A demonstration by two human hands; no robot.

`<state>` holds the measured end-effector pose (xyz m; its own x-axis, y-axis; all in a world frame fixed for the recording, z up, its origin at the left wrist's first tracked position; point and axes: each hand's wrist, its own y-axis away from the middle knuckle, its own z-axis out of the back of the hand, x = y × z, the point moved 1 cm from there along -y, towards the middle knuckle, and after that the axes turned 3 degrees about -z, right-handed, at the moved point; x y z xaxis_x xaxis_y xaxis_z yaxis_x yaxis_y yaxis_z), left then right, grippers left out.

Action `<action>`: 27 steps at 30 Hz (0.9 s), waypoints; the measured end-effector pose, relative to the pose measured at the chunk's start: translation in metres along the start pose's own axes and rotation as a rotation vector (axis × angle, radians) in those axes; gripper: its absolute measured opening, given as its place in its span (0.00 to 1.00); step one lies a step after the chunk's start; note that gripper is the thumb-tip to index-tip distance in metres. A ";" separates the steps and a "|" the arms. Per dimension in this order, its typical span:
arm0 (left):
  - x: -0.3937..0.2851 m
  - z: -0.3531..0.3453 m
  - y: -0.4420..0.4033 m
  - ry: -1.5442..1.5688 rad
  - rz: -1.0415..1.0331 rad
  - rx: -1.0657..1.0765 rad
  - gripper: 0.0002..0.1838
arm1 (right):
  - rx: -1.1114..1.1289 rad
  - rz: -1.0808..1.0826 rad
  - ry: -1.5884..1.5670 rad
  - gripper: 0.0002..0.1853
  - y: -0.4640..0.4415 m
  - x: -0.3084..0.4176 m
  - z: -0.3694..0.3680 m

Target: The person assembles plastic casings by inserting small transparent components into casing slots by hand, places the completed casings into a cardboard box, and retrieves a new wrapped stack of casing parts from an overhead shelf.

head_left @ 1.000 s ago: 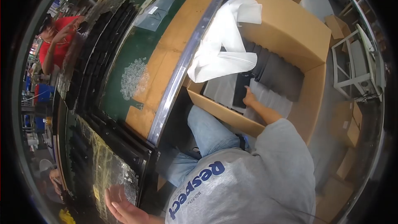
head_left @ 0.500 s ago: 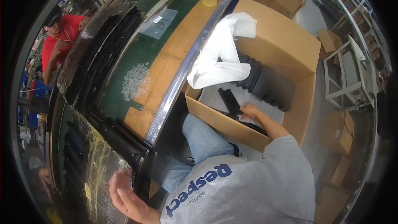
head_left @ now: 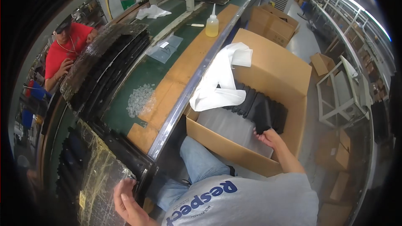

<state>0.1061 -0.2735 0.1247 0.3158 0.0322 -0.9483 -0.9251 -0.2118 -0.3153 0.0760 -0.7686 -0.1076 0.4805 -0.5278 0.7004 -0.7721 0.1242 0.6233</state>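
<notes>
In the cardboard box (head_left: 234, 148), my right hand (head_left: 270, 138) is closed on the near end of a long black plastic part (head_left: 262, 115). The part lies tilted over a row of similar black parts (head_left: 245, 102) along the box's far side. A pale translucent sheet (head_left: 230, 127) covers the near side inside the box. My left hand (head_left: 127, 205), its fingers loosely curled and thumb apart, is beside the corner of a tape-covered board (head_left: 102, 175). Nothing shows in that hand.
White cloth (head_left: 220, 96) drapes over the box's left edge. On the bench lie a pile of small clear pieces (head_left: 140, 100), a plastic bag (head_left: 165, 49), a bottle of yellow liquid (head_left: 212, 26) and stacked black parts (head_left: 115, 69). A person in red (head_left: 69, 48) stands opposite.
My right hand has moved the black part from the near side of the box toward the row at the far right. The view has tilted up; my left hand has hardly moved.
</notes>
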 end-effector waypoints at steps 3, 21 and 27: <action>0.000 -0.016 -0.005 0.023 0.003 0.077 0.18 | 0.216 0.164 -0.515 0.12 0.056 0.040 -0.073; -0.001 -0.018 -0.029 0.948 -0.247 0.165 0.46 | 1.590 -0.498 0.272 0.16 0.106 0.014 -0.416; -0.018 0.022 -0.024 0.905 -0.145 -0.129 0.45 | 0.521 0.677 0.998 0.11 -0.024 0.060 -0.404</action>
<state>0.1181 -0.2477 0.1480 0.5210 -0.6973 -0.4923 -0.8503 -0.3738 -0.3704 0.2917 -0.4641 0.0597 -0.1374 0.3835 0.9133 -0.9412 -0.3379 0.0003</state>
